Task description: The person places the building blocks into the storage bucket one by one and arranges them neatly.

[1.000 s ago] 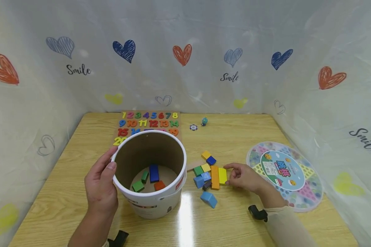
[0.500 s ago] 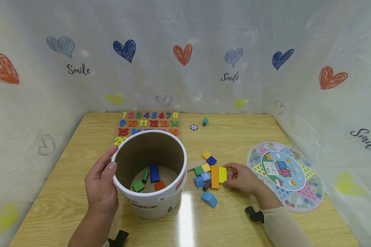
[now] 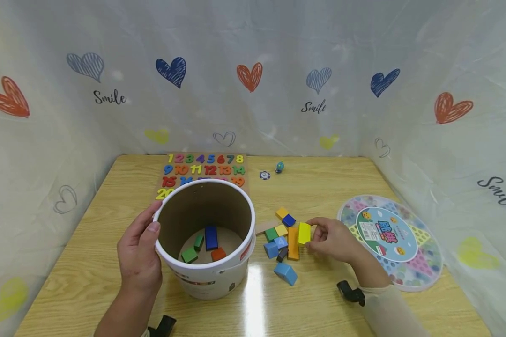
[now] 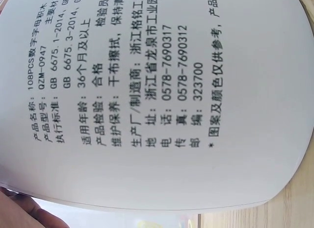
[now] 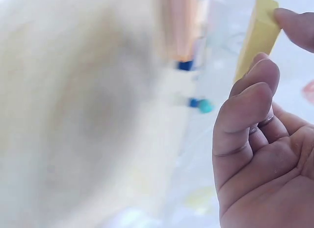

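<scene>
A white cardboard bucket (image 3: 202, 283) stands slightly tilted on the table at centre left. My left hand (image 3: 140, 255) grips its left rim, thumb on the near side. Inside lie a blue block (image 3: 211, 238), an orange-red block (image 3: 218, 254) and two green blocks, one of them flat (image 3: 189, 255). The left wrist view is mostly filled by the printed bucket wall (image 4: 245, 115). Between thumb and fingers, my right hand (image 3: 333, 238) pinches a yellow block (image 3: 303, 233), raised just beside an orange block (image 3: 293, 244). The right wrist view also shows the yellow block (image 5: 257, 34) in those fingers.
Several small blocks lie right of the bucket, including a light-blue block (image 3: 285, 274) nearest me. Behind the bucket is a number board (image 3: 163, 180). A round game board (image 3: 388, 234) lies at right. A poker chip (image 3: 264, 175) and a small globe toy (image 3: 280, 167) sit farther back.
My right hand has closed its thumb and fingers on the yellow block and lifted it slightly off the table. The left hand and bucket have stayed in place.
</scene>
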Motion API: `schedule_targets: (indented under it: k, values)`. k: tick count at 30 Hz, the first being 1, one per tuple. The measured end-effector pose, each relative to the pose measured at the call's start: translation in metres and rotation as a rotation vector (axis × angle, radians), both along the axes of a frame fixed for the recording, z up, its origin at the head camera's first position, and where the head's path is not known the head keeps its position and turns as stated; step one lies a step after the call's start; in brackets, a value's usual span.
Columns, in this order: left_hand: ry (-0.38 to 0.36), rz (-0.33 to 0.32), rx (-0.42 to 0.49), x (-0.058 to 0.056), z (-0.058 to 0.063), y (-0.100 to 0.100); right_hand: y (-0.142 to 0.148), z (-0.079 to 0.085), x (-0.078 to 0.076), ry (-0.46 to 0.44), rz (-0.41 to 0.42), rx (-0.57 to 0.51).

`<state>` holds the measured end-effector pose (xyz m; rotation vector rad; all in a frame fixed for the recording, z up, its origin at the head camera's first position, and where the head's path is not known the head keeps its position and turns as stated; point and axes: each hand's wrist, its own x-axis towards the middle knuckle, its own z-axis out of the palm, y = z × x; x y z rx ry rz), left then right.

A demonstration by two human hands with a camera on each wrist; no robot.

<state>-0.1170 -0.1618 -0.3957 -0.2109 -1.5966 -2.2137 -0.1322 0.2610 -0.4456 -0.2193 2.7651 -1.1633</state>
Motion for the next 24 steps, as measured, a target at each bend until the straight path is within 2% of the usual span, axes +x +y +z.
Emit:
schedule_targets:
  k: [5,11,17,24]
  values:
    - [0.001,0.001,-0.01,0.001,0.0,-0.001,-0.018,0.036,0.007,0.081,0.089,-0.02]
    - [0.003,-0.003,-0.015,0.002,0.002,0.0,-0.05,0.087,0.019,0.152,0.136,-0.031]
    - [-0.002,-0.008,-0.019,0.001,0.001,0.0,-0.07,0.113,0.02,0.214,0.198,-0.083]
    - [-0.001,-0.009,-0.009,0.001,0.0,0.0,-0.108,0.154,0.033,0.225,0.255,-0.184]
